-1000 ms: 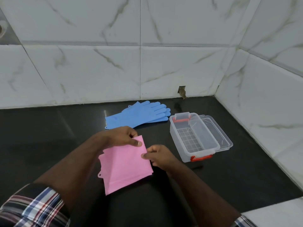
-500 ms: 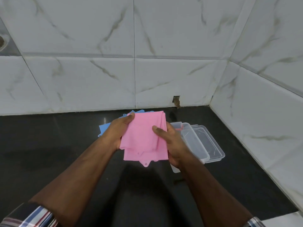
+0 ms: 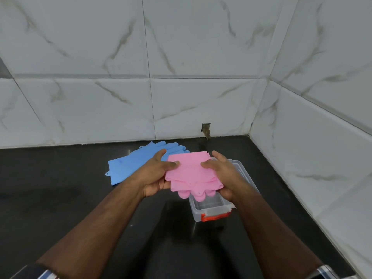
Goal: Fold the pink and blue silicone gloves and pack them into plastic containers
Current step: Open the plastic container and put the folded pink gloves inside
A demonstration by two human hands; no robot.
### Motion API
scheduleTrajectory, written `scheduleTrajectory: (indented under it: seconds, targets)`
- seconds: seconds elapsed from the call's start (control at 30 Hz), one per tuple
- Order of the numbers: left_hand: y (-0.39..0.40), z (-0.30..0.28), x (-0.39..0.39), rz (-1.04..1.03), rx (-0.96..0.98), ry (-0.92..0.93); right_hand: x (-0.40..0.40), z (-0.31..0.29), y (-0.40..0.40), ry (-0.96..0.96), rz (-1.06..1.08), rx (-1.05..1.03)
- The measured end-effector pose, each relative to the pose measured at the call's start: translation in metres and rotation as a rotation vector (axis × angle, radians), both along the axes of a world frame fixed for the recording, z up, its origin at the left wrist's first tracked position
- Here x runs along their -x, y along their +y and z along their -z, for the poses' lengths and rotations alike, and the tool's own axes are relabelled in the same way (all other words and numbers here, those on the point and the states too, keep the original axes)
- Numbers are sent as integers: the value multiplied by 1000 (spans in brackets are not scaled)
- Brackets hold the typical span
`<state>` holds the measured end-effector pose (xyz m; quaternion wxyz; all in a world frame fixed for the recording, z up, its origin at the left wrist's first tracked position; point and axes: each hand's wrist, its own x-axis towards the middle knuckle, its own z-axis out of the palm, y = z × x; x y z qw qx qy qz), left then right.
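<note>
The folded pink gloves (image 3: pixel 191 174) hang in the air over the clear plastic container (image 3: pixel 211 212), their fingertips drooping toward its near end. My left hand (image 3: pixel 157 174) grips their left edge, thumb on top. My right hand (image 3: pixel 223 174) grips the right edge the same way. The container has a red latch on its near side; most of it is hidden behind the gloves and my right hand. The blue gloves (image 3: pixel 130 164) lie flat on the black counter, behind and left of my left hand.
The black counter (image 3: pixel 60 198) runs to white marble tiled walls at the back and right, forming a corner. A small hole (image 3: pixel 206 129) sits at the foot of the back wall. A clear lid edge (image 3: pixel 239 166) shows beside the container.
Both hands carried the folded pink gloves up off the counter and to the right, over the container. The gloves turned so the fingertips now hang toward me.
</note>
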<state>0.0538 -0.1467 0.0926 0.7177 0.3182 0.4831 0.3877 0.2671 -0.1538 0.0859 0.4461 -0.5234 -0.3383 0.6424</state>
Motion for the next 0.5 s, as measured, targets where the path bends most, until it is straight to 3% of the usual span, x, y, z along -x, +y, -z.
scheduleTrajectory:
  seconds: [0.1, 0.2, 0.4, 0.5]
  targets:
    - [3, 4, -19, 75, -35, 61, -19, 2, 4, -206, -22, -20]
    - [7, 6, -36, 176, -87, 241, -30, 9, 10, -439, -30, -92]
    - [16, 8, -60, 424, -399, 969, -37, 30, 21, -875, -64, -178]
    - [19, 10, -66, 532, -439, 1173, -33, 37, 23, -1009, -94, -229]
